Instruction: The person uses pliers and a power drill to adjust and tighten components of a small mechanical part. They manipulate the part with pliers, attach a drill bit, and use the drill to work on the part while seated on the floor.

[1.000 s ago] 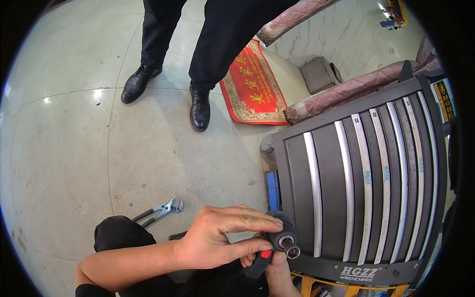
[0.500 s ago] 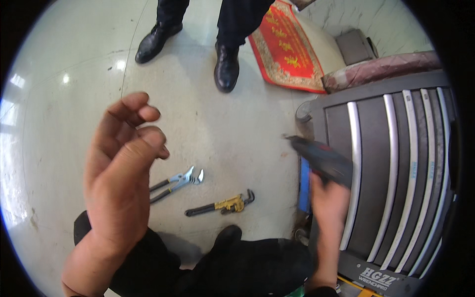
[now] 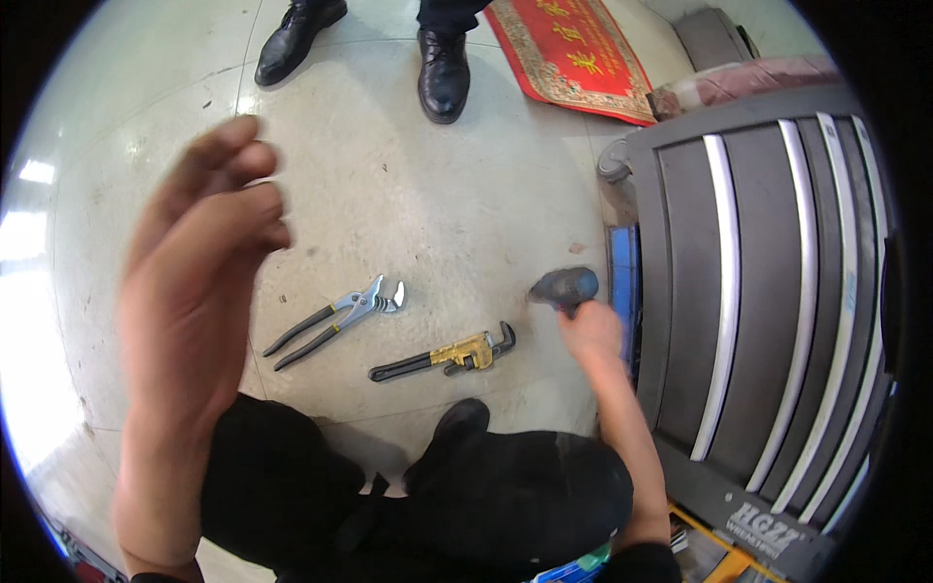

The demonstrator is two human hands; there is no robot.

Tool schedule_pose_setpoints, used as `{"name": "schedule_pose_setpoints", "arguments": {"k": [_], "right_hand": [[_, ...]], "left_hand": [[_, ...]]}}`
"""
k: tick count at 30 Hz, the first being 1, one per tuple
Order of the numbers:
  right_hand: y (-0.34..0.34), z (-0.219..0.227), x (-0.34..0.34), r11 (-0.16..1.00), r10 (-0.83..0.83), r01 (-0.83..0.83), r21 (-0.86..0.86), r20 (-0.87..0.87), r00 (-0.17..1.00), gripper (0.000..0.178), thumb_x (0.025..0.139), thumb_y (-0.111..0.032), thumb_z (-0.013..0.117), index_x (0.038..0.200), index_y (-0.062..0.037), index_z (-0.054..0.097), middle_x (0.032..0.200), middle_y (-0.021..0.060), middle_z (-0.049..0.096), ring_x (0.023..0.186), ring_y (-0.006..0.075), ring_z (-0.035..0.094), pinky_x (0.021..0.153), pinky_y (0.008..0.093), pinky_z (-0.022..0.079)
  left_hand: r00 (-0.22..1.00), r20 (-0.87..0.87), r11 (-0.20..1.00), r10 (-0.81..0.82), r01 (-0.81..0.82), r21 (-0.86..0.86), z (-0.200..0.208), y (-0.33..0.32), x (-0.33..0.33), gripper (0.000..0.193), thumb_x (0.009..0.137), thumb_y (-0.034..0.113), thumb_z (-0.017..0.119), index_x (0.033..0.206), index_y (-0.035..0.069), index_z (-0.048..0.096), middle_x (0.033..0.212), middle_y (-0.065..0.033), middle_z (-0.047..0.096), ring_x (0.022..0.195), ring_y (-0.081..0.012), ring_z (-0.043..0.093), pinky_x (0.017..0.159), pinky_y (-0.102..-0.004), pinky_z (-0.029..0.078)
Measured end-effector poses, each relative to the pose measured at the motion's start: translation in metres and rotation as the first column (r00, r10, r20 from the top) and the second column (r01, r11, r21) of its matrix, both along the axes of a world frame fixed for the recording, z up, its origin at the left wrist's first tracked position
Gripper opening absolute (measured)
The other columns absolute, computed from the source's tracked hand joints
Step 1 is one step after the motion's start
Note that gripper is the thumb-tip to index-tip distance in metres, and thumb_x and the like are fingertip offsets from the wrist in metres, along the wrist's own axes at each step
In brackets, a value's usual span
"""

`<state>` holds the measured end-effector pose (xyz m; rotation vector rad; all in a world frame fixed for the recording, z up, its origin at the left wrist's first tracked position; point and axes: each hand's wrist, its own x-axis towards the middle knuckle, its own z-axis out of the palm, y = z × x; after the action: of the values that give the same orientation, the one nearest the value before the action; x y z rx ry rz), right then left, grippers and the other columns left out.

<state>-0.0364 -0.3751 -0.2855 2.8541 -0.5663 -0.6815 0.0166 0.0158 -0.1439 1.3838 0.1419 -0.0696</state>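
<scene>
My left hand [image 3: 199,233] is raised on the left, fingers loosely curled and the thumb apart from the upper fingertips; nothing shows in it. My right hand [image 3: 595,335] is closed around the grip of a dark power drill [image 3: 569,287], whose front end is blurred and points to the left. On the floor between my hands lie tongue-and-groove pliers [image 3: 340,321] with dark handles and bright jaws. Nearer to me rests a yellow and black pipe wrench [image 3: 447,355]. Neither hand touches these two tools.
A dark grey tool cabinet [image 3: 685,291] with silver drawer handles stands at the right, a blue object [image 3: 625,282] along its side. At the far side are another person's black shoes [image 3: 442,83] and a red patterned mat [image 3: 573,58]. My black-clothed legs [image 3: 505,486] are below.
My right hand has moved left with the drill, now away from the cabinet's front. My left hand has shifted left and up. The view has tilted, bringing more of my legs into sight.
</scene>
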Motion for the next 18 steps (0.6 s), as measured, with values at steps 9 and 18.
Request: {"name": "schedule_pose_setpoints", "arguments": {"k": [9, 18], "right_hand": [[0.019, 0.134, -0.016, 0.674, -0.285, -0.273, 0.686, 0.583, 0.761, 0.037, 0.081, -0.004, 0.074, 0.116, 0.0002, 0.063, 0.103, 0.0107, 0.07, 0.09, 0.0182, 0.066, 0.083, 0.0332, 0.052], [0.079, 0.199, -0.035, 0.091, -0.641, -0.115, 0.989, 0.147, 0.754, 0.049, 0.083, -0.012, 0.073, 0.125, 0.0012, 0.051, 0.096, 0.0102, 0.065, 0.076, 0.0177, 0.064, 0.068, 0.032, 0.055]], "left_hand": [[0.948, -0.188, 0.966, -0.258, 0.257, -0.027, -0.023, -0.03, 0.013, 0.033, 0.087, 0.007, 0.061, 0.118, -0.002, 0.056, 0.101, -0.0042, 0.059, 0.093, -0.0112, 0.055, 0.081, -0.0257, 0.044], [0.689, -0.031, 0.649, -0.725, 0.666, -0.367, -0.025, -0.09, -0.011, 0.079, 0.093, 0.039, 0.066, 0.148, -0.003, 0.028, 0.139, -0.0197, 0.047, 0.129, -0.0256, 0.047, 0.11, -0.0396, 0.038]]}}
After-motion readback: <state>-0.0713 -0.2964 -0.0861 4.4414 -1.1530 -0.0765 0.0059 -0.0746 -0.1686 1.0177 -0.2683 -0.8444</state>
